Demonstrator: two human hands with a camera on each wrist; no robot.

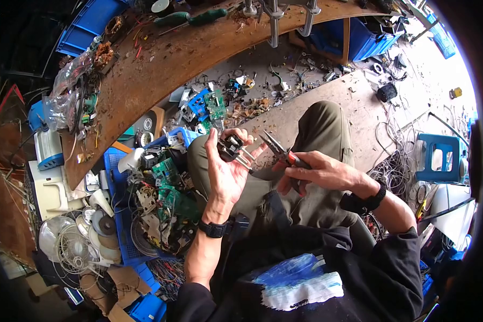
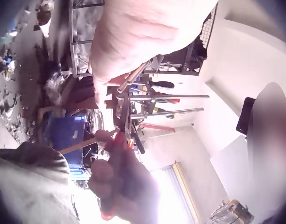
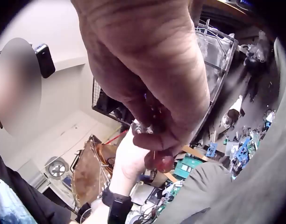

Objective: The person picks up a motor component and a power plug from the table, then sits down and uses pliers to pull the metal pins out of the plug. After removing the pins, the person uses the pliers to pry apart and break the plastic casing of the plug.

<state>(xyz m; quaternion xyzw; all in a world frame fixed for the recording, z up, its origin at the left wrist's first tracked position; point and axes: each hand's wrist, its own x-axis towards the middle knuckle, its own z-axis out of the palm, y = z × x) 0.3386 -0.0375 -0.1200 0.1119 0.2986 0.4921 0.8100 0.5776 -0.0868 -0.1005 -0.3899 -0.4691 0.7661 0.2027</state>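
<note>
My left hand (image 1: 226,180) is held palm up above the lap, gripping a small black part with metal prongs (image 1: 232,148) between thumb and fingers. The prongs point toward the pliers. Long-nosed pliers (image 1: 275,144) with red handles are gripped in my right hand (image 1: 327,173), their tips close to the prongs and slightly parted. In the left wrist view, the pliers' red handle (image 2: 119,138) shows in the shaded right hand (image 2: 129,182). The right wrist view shows the back of the right hand (image 3: 152,60), which hides most of the pliers.
A blue crate (image 1: 124,206) heaped with green circuit boards (image 1: 169,201) stands left of the legs. Ahead, a curved wooden bench (image 1: 139,88) carries green-handled tools (image 1: 206,16). Scrap boards (image 1: 216,104) litter the floor. To the right are a blue stool (image 1: 439,155) and tangled cables (image 1: 389,169).
</note>
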